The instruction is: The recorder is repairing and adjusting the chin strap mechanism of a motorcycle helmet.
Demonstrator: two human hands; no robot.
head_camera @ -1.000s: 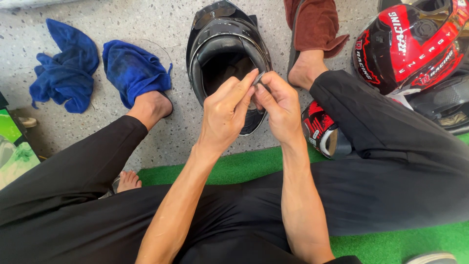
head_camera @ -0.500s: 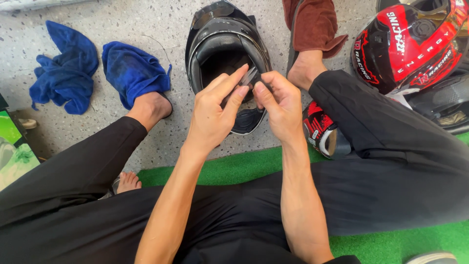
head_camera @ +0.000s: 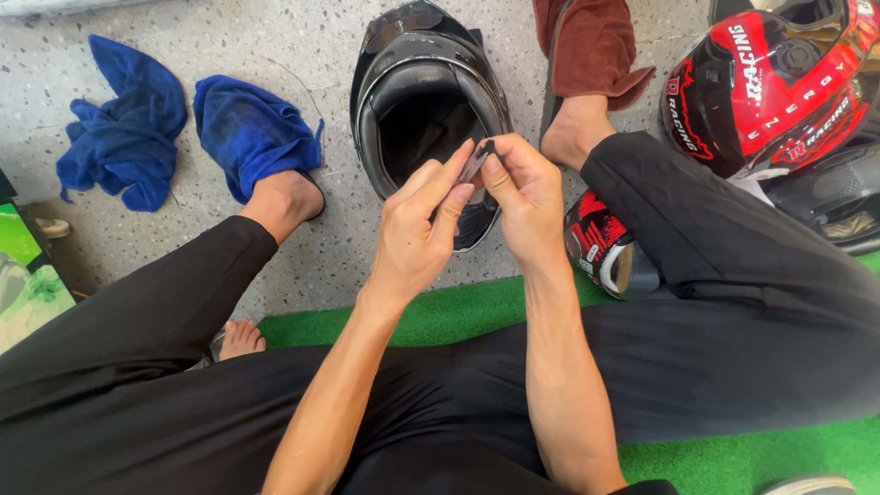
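Observation:
My left hand (head_camera: 420,229) and my right hand (head_camera: 522,197) meet in front of me, both pinching a small dark flat piece (head_camera: 477,162) between their fingertips. Right behind them a black helmet (head_camera: 422,101) lies on the speckled floor with its opening turned up toward me. Part of its lower rim is hidden by my hands. My legs in black trousers spread to either side of it.
Two crumpled blue cloths (head_camera: 124,128) (head_camera: 252,128) lie on the floor at left, one over my foot. A brown cloth (head_camera: 591,46) covers my other foot. A red and black helmet (head_camera: 770,87) sits at right, a smaller red part (head_camera: 605,247) by my knee. Green turf (head_camera: 440,316) lies under me.
Both hands have shifted slightly up and left over the black helmet, and the fingers have reworked their pinch on the small dark piece.

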